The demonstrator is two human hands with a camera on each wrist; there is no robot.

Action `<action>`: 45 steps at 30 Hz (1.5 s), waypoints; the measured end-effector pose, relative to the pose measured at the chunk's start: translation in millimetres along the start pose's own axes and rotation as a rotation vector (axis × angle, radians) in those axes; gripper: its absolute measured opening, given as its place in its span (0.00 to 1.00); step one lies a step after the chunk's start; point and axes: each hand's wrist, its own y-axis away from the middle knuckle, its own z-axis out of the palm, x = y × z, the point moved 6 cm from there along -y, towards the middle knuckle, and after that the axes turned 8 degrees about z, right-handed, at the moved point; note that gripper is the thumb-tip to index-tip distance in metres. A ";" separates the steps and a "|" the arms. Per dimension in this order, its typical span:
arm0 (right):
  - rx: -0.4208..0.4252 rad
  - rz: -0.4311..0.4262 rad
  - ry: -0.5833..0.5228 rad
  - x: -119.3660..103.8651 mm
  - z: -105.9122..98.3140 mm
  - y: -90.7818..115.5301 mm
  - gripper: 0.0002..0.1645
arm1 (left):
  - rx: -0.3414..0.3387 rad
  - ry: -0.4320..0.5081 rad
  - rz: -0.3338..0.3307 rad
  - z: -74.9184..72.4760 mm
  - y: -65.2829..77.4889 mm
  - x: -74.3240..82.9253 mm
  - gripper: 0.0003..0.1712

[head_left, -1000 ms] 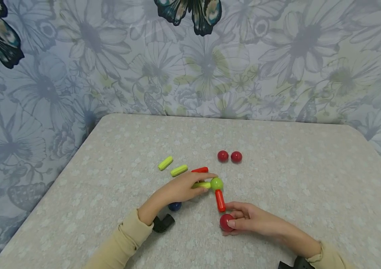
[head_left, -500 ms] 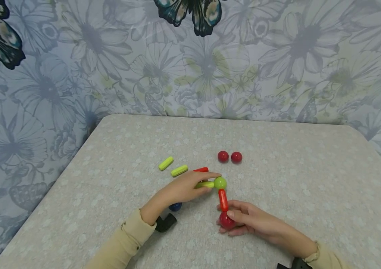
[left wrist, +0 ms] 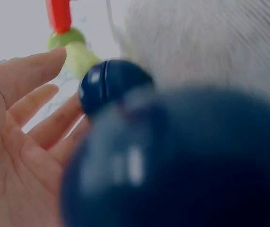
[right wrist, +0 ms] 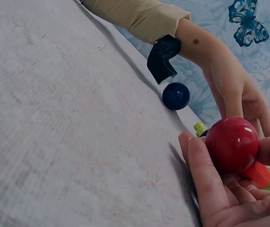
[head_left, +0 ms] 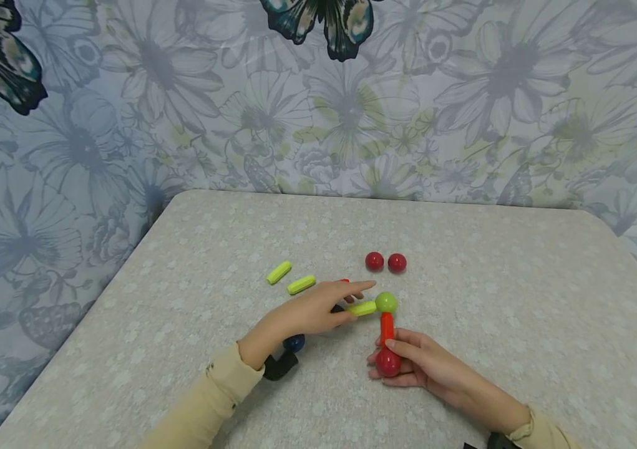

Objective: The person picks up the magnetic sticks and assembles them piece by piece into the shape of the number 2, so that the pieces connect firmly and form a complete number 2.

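My right hand (head_left: 422,362) holds a glossy red ball (head_left: 388,363) between thumb and fingers. The ball joins a red stick (head_left: 387,327), whose far end meets a lime-green ball (head_left: 387,302). From that ball a yellow-green stick (head_left: 364,308) runs left toward a dark blue ball (left wrist: 116,85), mostly covered by my left hand (head_left: 318,308) in the head view. The left fingers extend loosely over this end, with the thumb tip overlapping the stick. In the left wrist view, a second blue ball (left wrist: 182,165) looms large in front of the palm.
Two red balls (head_left: 374,261) lie beyond the hands. Two yellow-green sticks (head_left: 278,272) are on the table at the left, and a red stick (head_left: 345,280) peeks out behind the left hand. The second blue ball sits by the left wrist. A patterned wall hanging (head_left: 318,125) rises behind the table.
The red ball, held below the red stick one second ago, now meets its end. The joined pieces have shifted right and slightly away, and the left fingers have loosened from the yellow-green stick.
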 end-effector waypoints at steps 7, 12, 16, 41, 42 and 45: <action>0.041 0.040 -0.011 1.1 -4.9 3.0 0.21 | 0.105 0.021 -0.068 -24.6 33.9 -11.4 0.26; 0.041 0.056 -0.020 1.5 -5.4 3.5 0.22 | 0.046 -0.031 -0.138 -28.2 59.1 -19.0 0.23; 0.027 0.050 -0.027 1.5 -4.9 3.6 0.21 | -0.040 -0.033 -0.167 -24.7 71.7 -23.1 0.24; -0.001 0.056 -0.063 1.5 -4.3 2.2 0.21 | -0.101 0.198 -0.143 1.3 72.4 -14.3 0.17; -0.002 0.054 -0.061 1.6 -4.2 2.3 0.21 | -0.090 0.202 -0.144 0.0 72.8 -15.6 0.17; 0.006 0.057 -0.061 1.9 -4.5 2.8 0.22 | 0.005 0.197 -0.160 -7.7 72.5 -21.8 0.17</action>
